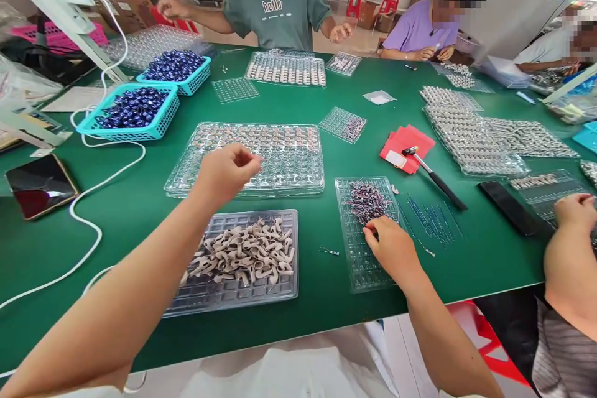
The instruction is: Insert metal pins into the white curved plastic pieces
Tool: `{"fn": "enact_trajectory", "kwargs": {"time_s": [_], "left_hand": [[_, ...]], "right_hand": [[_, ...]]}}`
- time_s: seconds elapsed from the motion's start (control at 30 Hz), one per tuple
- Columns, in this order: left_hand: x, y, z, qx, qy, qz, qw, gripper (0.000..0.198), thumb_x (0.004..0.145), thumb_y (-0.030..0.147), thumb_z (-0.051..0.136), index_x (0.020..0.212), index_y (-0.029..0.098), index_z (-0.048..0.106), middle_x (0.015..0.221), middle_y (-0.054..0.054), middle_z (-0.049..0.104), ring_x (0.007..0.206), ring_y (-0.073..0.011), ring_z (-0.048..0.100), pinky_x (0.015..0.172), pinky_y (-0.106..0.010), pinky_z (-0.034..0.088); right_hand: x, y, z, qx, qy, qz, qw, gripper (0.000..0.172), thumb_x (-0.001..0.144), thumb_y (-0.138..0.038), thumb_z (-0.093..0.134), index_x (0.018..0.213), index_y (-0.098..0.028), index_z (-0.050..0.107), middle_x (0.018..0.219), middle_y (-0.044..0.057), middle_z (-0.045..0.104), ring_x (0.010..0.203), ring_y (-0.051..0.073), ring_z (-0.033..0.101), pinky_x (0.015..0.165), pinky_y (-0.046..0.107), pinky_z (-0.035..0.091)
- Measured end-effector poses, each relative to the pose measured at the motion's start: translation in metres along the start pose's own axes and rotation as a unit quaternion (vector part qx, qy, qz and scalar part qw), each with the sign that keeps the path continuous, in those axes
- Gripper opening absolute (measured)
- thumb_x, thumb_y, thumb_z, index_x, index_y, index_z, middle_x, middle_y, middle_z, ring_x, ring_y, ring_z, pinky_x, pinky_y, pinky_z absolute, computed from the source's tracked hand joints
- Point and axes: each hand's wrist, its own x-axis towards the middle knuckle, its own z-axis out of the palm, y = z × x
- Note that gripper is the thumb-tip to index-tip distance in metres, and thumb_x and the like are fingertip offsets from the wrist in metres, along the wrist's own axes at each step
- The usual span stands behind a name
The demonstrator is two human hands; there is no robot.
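My left hand [228, 173] hovers over the near left part of a clear blister tray [298, 181] whose far rows hold small round parts. Its thumb and fingers are pinched together, and anything between them is too small to make out. My right hand [394, 247] is closed at the near edge of a heap of thin purple-and-white wired parts [368, 198], its fingertips hiding what they grip. That heap lies in another clear tray [352, 270]. Below my left hand, a tray [284, 291] holds a pile of beige curved earbud-like shells [252, 252].
Two turquoise baskets [161, 130] of shiny dark blue pieces stand left, near a white cable [96, 224] and a phone [41, 186]. Right are a black-handled hammer [441, 183], red packets [408, 143], blue strips [431, 221] and another phone [506, 206]. A co-worker's hand [576, 211] is far right.
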Motion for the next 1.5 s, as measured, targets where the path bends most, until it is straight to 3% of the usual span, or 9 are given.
{"fn": "enact_trajectory", "kwargs": {"time_s": [0.1, 0.23, 0.4, 0.53, 0.77, 0.9, 1.1, 1.27, 1.5], "left_hand": [[-0.060, 0.025, -0.003, -0.221, -0.099, 0.008, 0.970, 0.018, 0.080, 0.033, 0.067, 0.084, 0.017, 0.058, 0.088, -0.006, 0.072, 0.075, -0.0186, 0.066, 0.068, -0.029, 0.053], [-0.109, 0.034, 0.005, -0.431, -0.241, -0.031, 0.869, 0.024, 0.084, 0.027, 0.066, 0.104, 0.016, 0.060, 0.093, -0.005, 0.069, 0.073, -0.0144, 0.066, 0.068, -0.027, 0.054], [-0.121, 0.026, 0.028, -0.569, -0.381, -0.184, 0.705, 0.017, 0.080, 0.021, 0.069, 0.093, 0.010, 0.068, 0.078, -0.007, 0.068, 0.073, -0.0139, 0.065, 0.071, -0.024, 0.051], [-0.123, 0.030, 0.042, -0.605, -0.397, -0.226, 0.652, 0.022, 0.074, 0.017, 0.073, 0.094, 0.008, 0.069, 0.085, -0.008, 0.066, 0.077, -0.0129, 0.062, 0.070, -0.023, 0.048], [-0.126, 0.034, 0.052, -0.558, -0.413, -0.196, 0.692, 0.028, 0.078, 0.034, 0.074, 0.089, 0.012, 0.062, 0.067, 0.002, 0.051, 0.058, -0.0079, 0.042, 0.056, -0.021, 0.032], [-0.130, 0.029, 0.056, -0.464, -0.402, -0.093, 0.784, 0.026, 0.086, 0.039, 0.065, 0.094, 0.015, 0.060, 0.068, 0.005, 0.042, 0.057, -0.0079, 0.035, 0.054, -0.022, 0.027], [-0.137, 0.026, 0.051, -0.296, -0.341, 0.080, 0.888, 0.033, 0.086, 0.038, 0.066, 0.114, 0.021, 0.063, 0.080, 0.002, 0.043, 0.069, -0.0128, 0.043, 0.063, -0.026, 0.037], [-0.134, 0.025, 0.048, -0.257, -0.336, 0.107, 0.900, 0.025, 0.094, 0.034, 0.054, 0.081, 0.015, 0.065, 0.073, 0.000, 0.049, 0.072, -0.0151, 0.048, 0.068, -0.028, 0.040], [-0.132, 0.024, 0.046, -0.305, -0.348, 0.075, 0.883, 0.023, 0.092, 0.032, 0.055, 0.078, 0.015, 0.063, 0.075, -0.001, 0.052, 0.071, -0.0145, 0.051, 0.069, -0.028, 0.042]], "right_hand": [[0.002, 0.001, 0.006, -0.009, 0.005, 0.003, 1.000, 0.014, 0.090, -0.020, 0.053, 0.079, -0.019, 0.062, 0.079, 0.004, 0.066, 0.075, 0.019, 0.063, 0.064, 0.028, 0.040], [0.001, -0.001, 0.006, -0.025, 0.013, 0.002, 1.000, 0.016, 0.089, -0.019, 0.051, 0.076, -0.019, 0.061, 0.078, 0.005, 0.066, 0.075, 0.020, 0.061, 0.064, 0.030, 0.037], [0.000, -0.002, 0.007, -0.017, 0.006, -0.012, 1.000, 0.012, 0.089, -0.021, 0.053, 0.080, -0.019, 0.061, 0.081, 0.004, 0.066, 0.076, 0.020, 0.062, 0.066, 0.029, 0.038], [0.002, 0.000, 0.009, 0.001, -0.006, -0.009, 1.000, 0.010, 0.089, -0.021, 0.054, 0.081, -0.020, 0.061, 0.081, 0.003, 0.066, 0.073, 0.018, 0.062, 0.063, 0.028, 0.039], [-0.011, -0.013, -0.013, 0.085, -0.064, -0.029, 0.994, 0.010, 0.088, -0.018, 0.053, 0.080, -0.021, 0.059, 0.078, 0.000, 0.065, 0.072, 0.015, 0.063, 0.067, 0.027, 0.044], [-0.026, -0.031, -0.026, 0.217, -0.103, -0.034, 0.970, 0.009, 0.088, -0.017, 0.054, 0.082, -0.023, 0.059, 0.074, -0.003, 0.064, 0.067, 0.013, 0.060, 0.064, 0.025, 0.045], [-0.036, -0.070, -0.026, 0.306, -0.006, -0.124, 0.944, 0.014, 0.088, -0.009, 0.053, 0.087, -0.023, 0.056, 0.079, -0.001, 0.064, 0.072, 0.013, 0.059, 0.067, 0.027, 0.047], [-0.032, -0.089, -0.022, 0.276, 0.082, -0.223, 0.931, 0.025, 0.083, 0.000, 0.059, 0.096, -0.021, 0.057, 0.084, 0.003, 0.067, 0.079, 0.016, 0.061, 0.072, 0.032, 0.049], [-0.028, -0.093, -0.016, 0.247, 0.131, -0.237, 0.930, 0.034, 0.082, 0.001, 0.063, 0.109, -0.020, 0.058, 0.090, 0.006, 0.069, 0.083, 0.017, 0.061, 0.072, 0.033, 0.051]]}}
